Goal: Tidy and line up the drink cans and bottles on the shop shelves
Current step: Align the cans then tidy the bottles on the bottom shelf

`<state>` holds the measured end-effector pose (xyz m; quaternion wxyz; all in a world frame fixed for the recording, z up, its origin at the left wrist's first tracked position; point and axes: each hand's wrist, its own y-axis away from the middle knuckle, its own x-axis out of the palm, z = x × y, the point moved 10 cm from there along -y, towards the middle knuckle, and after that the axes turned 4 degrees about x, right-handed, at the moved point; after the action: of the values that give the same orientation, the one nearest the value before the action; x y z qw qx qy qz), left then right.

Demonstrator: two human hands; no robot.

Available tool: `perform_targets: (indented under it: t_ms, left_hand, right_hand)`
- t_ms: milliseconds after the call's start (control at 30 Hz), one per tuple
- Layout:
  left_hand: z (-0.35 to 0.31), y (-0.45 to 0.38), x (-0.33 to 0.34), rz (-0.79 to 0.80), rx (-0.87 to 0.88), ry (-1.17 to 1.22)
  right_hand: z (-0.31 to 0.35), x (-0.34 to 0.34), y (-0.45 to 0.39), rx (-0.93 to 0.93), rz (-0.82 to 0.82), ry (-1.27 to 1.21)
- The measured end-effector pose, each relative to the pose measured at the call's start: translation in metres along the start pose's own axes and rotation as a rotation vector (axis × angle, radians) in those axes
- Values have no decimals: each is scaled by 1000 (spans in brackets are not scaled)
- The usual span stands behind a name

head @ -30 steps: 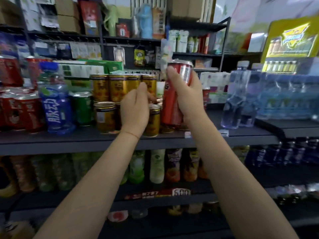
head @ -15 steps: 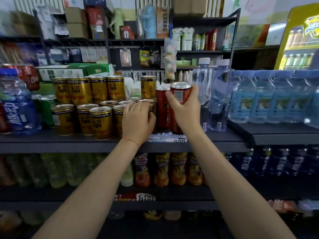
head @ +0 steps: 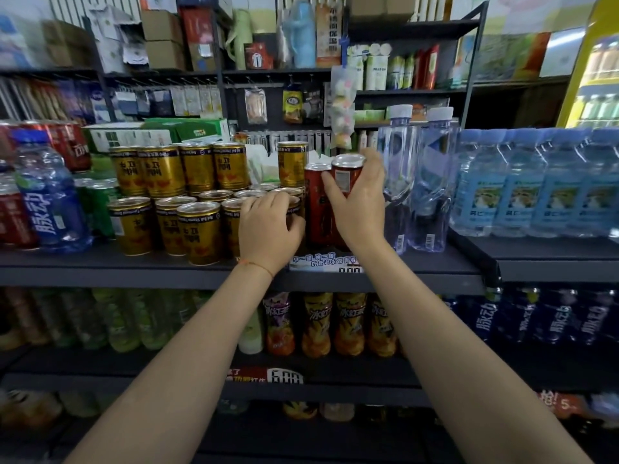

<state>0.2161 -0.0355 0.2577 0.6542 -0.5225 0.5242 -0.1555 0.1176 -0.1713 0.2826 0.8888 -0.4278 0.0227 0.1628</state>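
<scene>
A tall red can (head: 346,177) is gripped near its top by the right hand (head: 363,209), on the shelf (head: 418,267) just beside a second red can (head: 315,209) and near two clear water bottles (head: 418,182). A gold can (head: 293,204) at the edge of the gold cans (head: 197,226) is clasped by the left hand (head: 268,229). Should the red can be tilted or nudged sideways, its neighbour or the stacked gold cans could be toppled, since everything is packed closely.
</scene>
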Motion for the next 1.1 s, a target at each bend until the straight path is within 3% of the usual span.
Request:
perform_targets:
  t_ms: [267, 433, 533, 867, 1000, 1100]
  left_hand:
    - [-1, 3, -3, -37, 17, 3]
    - [0, 3, -3, -42, 17, 10]
    - [-1, 3, -3, -49, 20, 13]
    - [-5, 4, -3, 2, 85, -24]
    - [4, 8, -19, 30, 200, -56]
    - [57, 19, -67, -103, 96, -48]
  right_hand:
    - [8, 11, 6, -80, 58, 318]
    - [28, 3, 16, -277, 44, 799]
    - [24, 6, 23, -328, 169, 909]
    - [19, 11, 14, -300, 222, 911]
    - [57, 11, 31, -409, 82, 588]
    - [88, 30, 45, -438, 58, 317]
